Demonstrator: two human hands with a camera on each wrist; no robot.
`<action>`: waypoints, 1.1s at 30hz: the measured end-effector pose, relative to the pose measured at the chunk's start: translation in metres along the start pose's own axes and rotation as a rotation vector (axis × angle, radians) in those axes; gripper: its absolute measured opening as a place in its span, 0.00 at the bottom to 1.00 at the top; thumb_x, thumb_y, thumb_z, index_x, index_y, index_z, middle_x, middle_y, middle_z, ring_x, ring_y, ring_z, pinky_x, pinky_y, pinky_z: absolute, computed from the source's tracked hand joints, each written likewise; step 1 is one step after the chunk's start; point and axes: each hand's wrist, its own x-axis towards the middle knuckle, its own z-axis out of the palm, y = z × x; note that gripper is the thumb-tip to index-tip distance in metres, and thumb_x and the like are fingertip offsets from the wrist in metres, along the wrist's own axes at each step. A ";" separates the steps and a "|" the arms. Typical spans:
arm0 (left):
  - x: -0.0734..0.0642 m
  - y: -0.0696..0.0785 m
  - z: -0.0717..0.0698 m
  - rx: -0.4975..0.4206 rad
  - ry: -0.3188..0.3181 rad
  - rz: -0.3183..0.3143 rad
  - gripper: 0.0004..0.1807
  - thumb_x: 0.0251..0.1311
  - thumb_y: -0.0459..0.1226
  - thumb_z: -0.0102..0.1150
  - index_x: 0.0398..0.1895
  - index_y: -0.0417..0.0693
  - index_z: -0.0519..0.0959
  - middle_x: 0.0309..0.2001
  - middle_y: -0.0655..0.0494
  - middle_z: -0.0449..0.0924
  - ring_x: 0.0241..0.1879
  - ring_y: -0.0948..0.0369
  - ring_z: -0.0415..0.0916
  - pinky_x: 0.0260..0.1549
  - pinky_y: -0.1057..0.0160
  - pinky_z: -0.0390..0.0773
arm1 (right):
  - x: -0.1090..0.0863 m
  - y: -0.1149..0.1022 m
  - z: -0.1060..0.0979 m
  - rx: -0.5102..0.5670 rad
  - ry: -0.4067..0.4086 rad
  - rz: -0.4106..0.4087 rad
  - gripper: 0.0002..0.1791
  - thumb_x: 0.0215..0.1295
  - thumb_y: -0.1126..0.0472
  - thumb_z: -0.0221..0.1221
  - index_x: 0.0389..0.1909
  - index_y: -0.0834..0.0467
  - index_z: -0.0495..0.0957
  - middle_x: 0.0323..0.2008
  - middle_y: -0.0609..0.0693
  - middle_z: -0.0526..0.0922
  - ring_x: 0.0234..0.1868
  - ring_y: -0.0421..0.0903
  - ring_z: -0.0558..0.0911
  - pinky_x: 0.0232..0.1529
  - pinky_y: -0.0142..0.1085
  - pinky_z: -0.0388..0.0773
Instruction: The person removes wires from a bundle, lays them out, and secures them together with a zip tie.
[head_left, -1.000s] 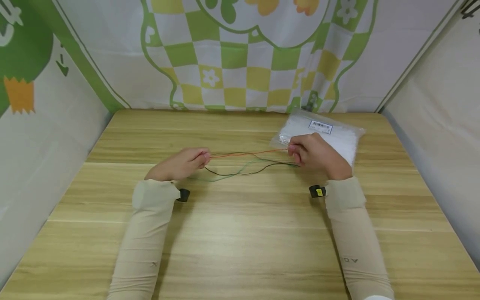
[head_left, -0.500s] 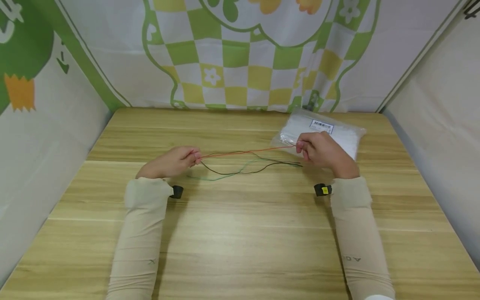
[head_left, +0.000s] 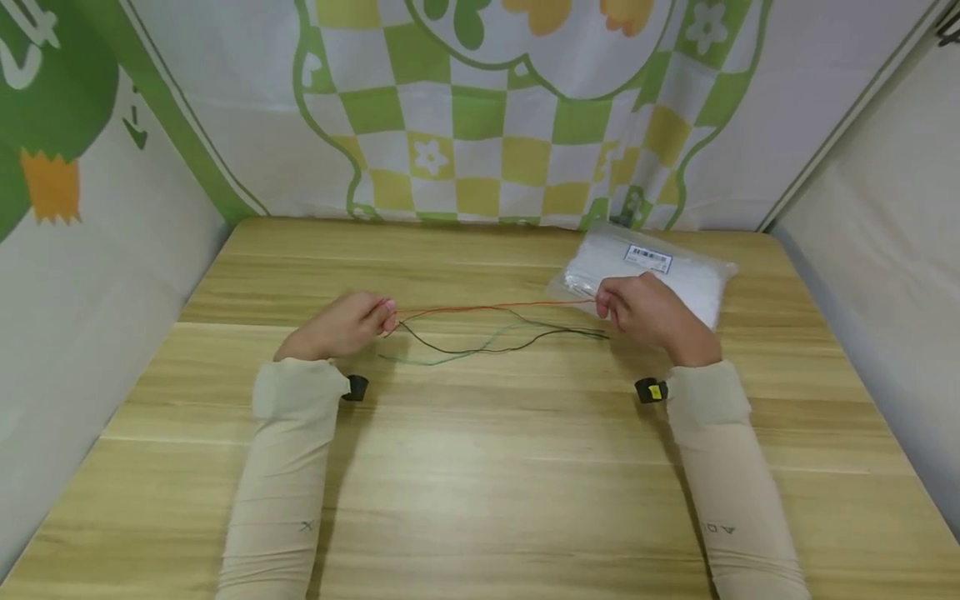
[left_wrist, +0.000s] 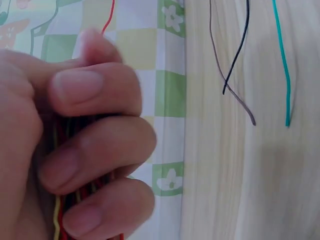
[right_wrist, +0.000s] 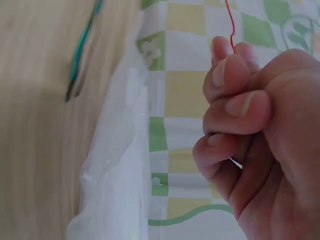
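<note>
My left hand (head_left: 337,323) curls round a bundle of red, yellow and dark wires (left_wrist: 57,215), partly hidden under its fingers. From its fingertips a red wire (head_left: 495,307) runs nearly straight across to my right hand (head_left: 656,321), which pinches the other end between thumb and forefinger. Below this span three loose wires lie on the table: a black wire (left_wrist: 245,35), a brown wire (left_wrist: 217,65) and a teal wire (left_wrist: 286,75). In the right wrist view, the ends of the teal wire (right_wrist: 80,50) and of darker ones lie close together.
A clear plastic bag (head_left: 600,258) with white contents and a barcode label lies at the back right, partly behind my right hand. The wooden table (head_left: 480,483) is enclosed by printed cloth walls (head_left: 480,167) at the back and sides.
Both hands have moved apart, left hand leftward and right hand rightward, stretching the red wire longer between them. The loose wires' ends now show clear of the hands on the table.
</note>
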 end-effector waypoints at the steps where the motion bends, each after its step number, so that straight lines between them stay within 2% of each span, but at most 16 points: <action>1: 0.001 0.000 0.000 0.002 0.010 -0.003 0.21 0.86 0.35 0.38 0.30 0.42 0.75 0.24 0.58 0.65 0.24 0.64 0.59 0.32 0.66 0.65 | 0.000 0.001 0.001 -0.015 0.004 -0.010 0.18 0.81 0.68 0.49 0.29 0.55 0.80 0.21 0.46 0.79 0.24 0.44 0.75 0.38 0.43 0.75; 6: 0.001 -0.003 0.003 0.050 0.038 -0.001 0.24 0.86 0.38 0.38 0.28 0.42 0.77 0.20 0.61 0.62 0.21 0.66 0.55 0.30 0.65 0.64 | -0.002 0.006 0.014 -0.098 -0.002 -0.060 0.16 0.72 0.72 0.50 0.29 0.53 0.80 0.27 0.46 0.84 0.27 0.48 0.79 0.36 0.48 0.80; 12: 0.001 -0.009 0.009 0.083 0.060 0.018 0.27 0.86 0.40 0.41 0.23 0.44 0.77 0.19 0.62 0.63 0.20 0.67 0.56 0.28 0.65 0.65 | -0.009 0.007 0.025 -0.093 -0.036 -0.036 0.16 0.73 0.71 0.50 0.27 0.51 0.77 0.24 0.43 0.81 0.25 0.44 0.76 0.32 0.44 0.77; 18: 0.003 -0.011 0.009 0.129 0.087 0.007 0.27 0.86 0.41 0.42 0.20 0.49 0.74 0.18 0.62 0.63 0.20 0.65 0.58 0.31 0.64 0.67 | -0.009 0.004 0.017 -0.084 0.013 -0.052 0.18 0.77 0.69 0.50 0.27 0.50 0.78 0.24 0.44 0.83 0.26 0.44 0.77 0.34 0.45 0.78; 24: 0.000 -0.010 0.010 0.159 0.070 0.006 0.25 0.85 0.39 0.44 0.22 0.50 0.76 0.19 0.61 0.68 0.20 0.65 0.61 0.29 0.64 0.68 | -0.011 0.001 0.012 -0.081 0.080 -0.103 0.17 0.75 0.70 0.51 0.27 0.53 0.81 0.26 0.47 0.87 0.27 0.48 0.82 0.36 0.48 0.82; 33: 0.004 -0.009 0.007 0.205 0.062 0.033 0.24 0.84 0.39 0.46 0.21 0.52 0.75 0.19 0.61 0.72 0.19 0.66 0.63 0.29 0.63 0.70 | -0.008 0.008 0.012 -0.053 0.055 -0.095 0.18 0.78 0.69 0.51 0.29 0.54 0.82 0.27 0.47 0.88 0.31 0.49 0.85 0.41 0.49 0.83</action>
